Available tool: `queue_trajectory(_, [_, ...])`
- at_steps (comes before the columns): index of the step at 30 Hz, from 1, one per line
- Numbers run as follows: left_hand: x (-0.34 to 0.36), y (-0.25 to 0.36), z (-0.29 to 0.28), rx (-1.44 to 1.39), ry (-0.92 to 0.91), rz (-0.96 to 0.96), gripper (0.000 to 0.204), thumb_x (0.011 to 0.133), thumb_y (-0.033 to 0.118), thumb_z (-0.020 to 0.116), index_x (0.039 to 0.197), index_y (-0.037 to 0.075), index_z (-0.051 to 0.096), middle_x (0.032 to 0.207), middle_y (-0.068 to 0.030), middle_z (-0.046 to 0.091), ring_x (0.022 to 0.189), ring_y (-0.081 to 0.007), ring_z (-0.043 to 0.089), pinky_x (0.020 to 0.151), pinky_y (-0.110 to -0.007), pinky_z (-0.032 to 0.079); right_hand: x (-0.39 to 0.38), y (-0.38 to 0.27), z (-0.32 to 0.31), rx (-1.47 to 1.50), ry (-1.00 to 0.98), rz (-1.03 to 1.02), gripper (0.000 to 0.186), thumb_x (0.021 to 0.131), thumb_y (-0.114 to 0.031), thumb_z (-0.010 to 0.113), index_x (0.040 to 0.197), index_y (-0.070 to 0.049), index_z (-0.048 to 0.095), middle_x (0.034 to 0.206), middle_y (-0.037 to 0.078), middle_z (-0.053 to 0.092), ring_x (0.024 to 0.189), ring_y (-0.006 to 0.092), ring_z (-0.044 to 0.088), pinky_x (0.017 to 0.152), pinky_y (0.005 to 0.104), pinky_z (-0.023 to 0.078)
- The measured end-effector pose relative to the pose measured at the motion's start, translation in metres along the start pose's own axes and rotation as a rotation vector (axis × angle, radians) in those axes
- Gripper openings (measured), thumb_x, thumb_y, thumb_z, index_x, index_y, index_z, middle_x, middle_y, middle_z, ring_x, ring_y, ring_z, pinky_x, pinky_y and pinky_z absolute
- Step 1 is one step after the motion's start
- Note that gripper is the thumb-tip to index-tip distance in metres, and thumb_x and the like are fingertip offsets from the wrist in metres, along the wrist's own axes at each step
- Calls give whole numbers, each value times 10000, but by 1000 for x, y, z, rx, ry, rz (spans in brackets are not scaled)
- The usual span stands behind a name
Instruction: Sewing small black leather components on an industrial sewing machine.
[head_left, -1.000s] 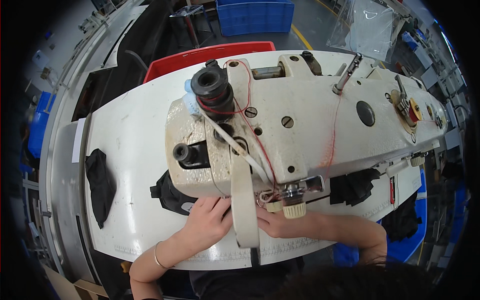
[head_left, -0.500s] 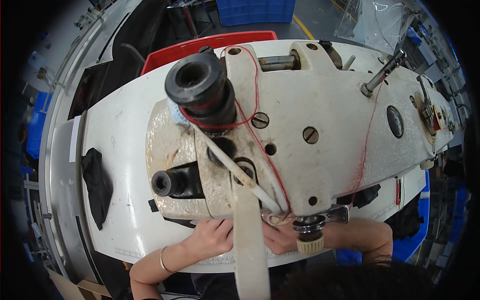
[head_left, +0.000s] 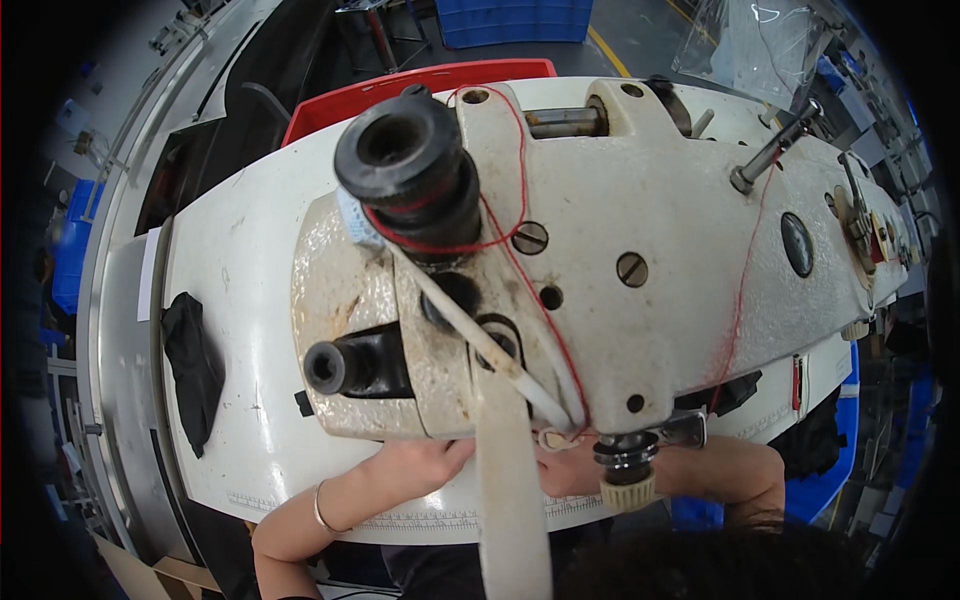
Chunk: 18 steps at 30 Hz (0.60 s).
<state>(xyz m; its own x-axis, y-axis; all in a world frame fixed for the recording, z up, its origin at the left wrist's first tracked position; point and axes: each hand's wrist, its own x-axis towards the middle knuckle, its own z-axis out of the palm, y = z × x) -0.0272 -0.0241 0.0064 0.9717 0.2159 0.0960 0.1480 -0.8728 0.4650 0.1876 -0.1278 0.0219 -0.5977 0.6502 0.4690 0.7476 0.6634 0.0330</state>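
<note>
Black cloth pokes out left of the sewing machine on the white bench, any remainder hidden; the left hand and the right hand are by the machine's near side, fingertips covered, so I cannot tell their grip; another black piece lies farther left.

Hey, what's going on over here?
A person's left hand and right hand are close together at the near side of a white sewing machine strung with red thread. The machine partly hides both, so what they hold can't be made out. A black cloth piece lies at left on the white table.
</note>
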Motion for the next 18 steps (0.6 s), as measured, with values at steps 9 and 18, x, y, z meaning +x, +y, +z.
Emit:
queue_trajectory(9, [35,14,-28,235,191,-50,228,671,88,595,890,25,611,793,-99,587,769,-253,579,728,-379,473,2,9,16,193,8,70,410,683,-123,585,1070,11,596,813,43,575,762,172,552,635,293,475])
queue_trajectory(18, [-8,111,-70,320,-400,309,94,640,110,570,648,22,599,668,-47,528,737,-177,527,731,-269,401,-11,-84,-33,1573,39,906,200,897,-80,553,1091,-55,594,874,67,623,806,104,609,693,235,472])
